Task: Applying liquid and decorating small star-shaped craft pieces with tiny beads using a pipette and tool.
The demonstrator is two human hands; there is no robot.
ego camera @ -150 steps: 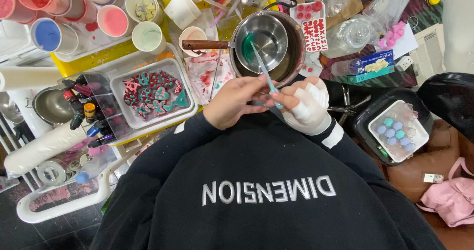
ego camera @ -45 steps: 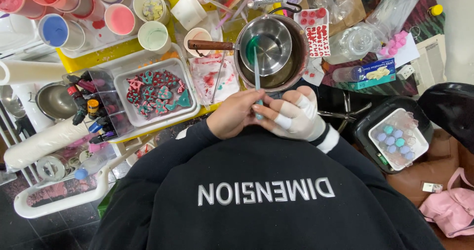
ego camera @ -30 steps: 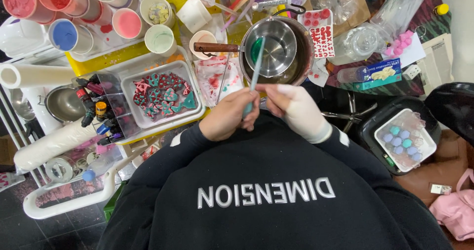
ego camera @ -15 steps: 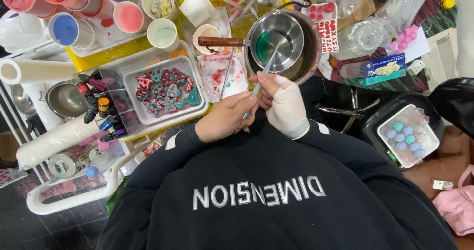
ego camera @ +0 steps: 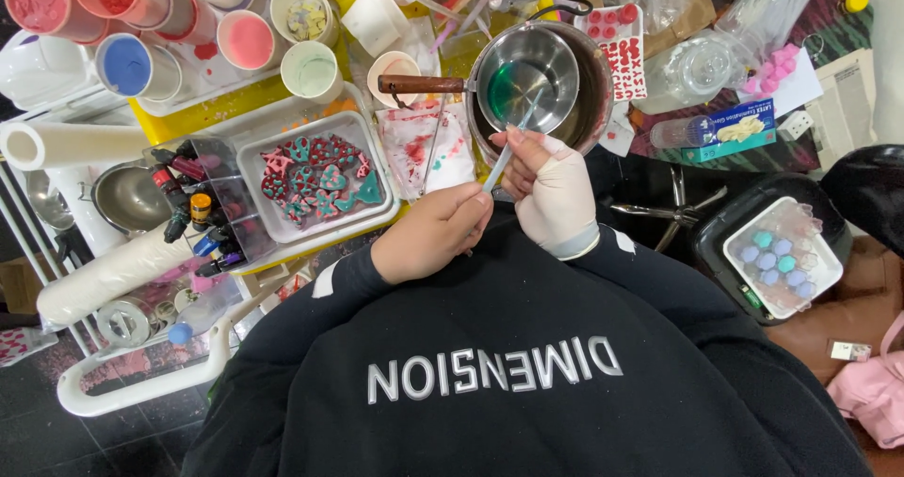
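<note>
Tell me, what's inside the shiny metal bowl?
Inside the metal bowl is a patch of green liquid at its left side. A thin stick crosses its lower rim, hiding a sliver.

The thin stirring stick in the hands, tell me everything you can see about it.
The stirring stick is a thin, straight rod, pale teal to grey, seemingly plastic. It slants from the left hand, which pinches its lower end, up and right past the fingertips of the white-wrapped right hand, which touch its middle. Its upper tip reaches over the rim of the steel bowl, near the green liquid there; whether it dips in cannot be told.
</note>
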